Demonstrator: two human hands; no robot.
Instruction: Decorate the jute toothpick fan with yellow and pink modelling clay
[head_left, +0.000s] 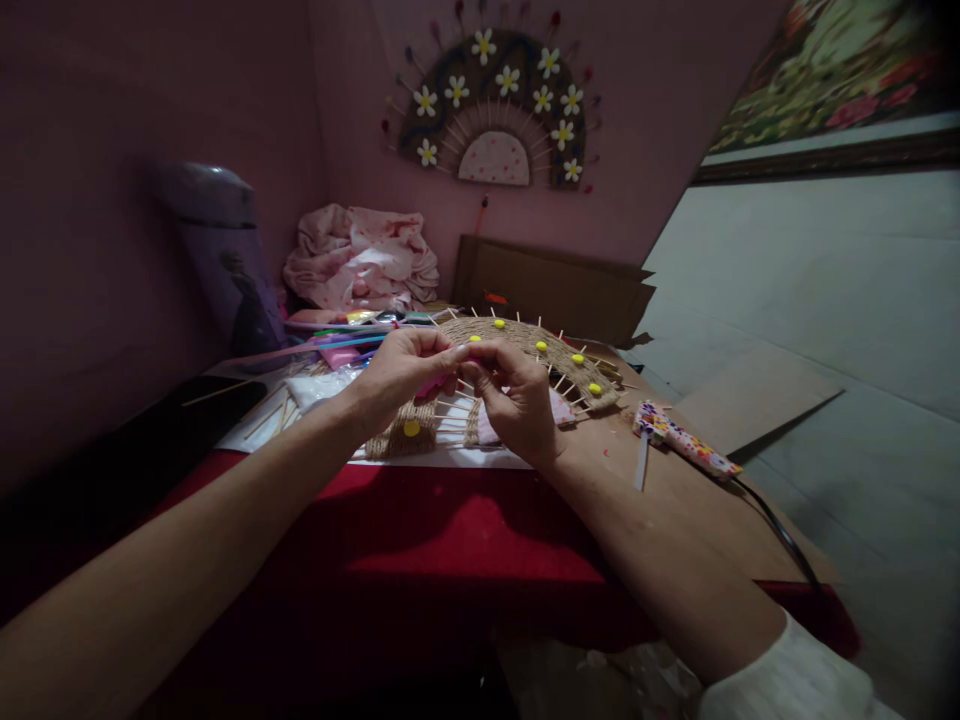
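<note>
My left hand (416,368) and my right hand (516,392) meet at the fingertips above the table, both with thumb and fingers pinched together. A small pink piece (433,384) shows beneath my left fingers, partly hidden by them. What lies between the right fingertips is too small to make out. Behind and below the hands rests a fan-shaped piece wound with jute twine (517,332), with thin sticks poking out of its edge and yellow dots (541,346) on it. A pale pink fabric centre (564,408) is half covered by my right hand.
A glue gun in a flowered cover (686,440) lies on a cardboard sheet (660,520) at right, its black cord trailing off the edge. Crumpled pink cloth (364,255), a purple cylinder (225,260) and upright cardboard (551,290) stand behind. A flowered fan (495,100) hangs on the wall.
</note>
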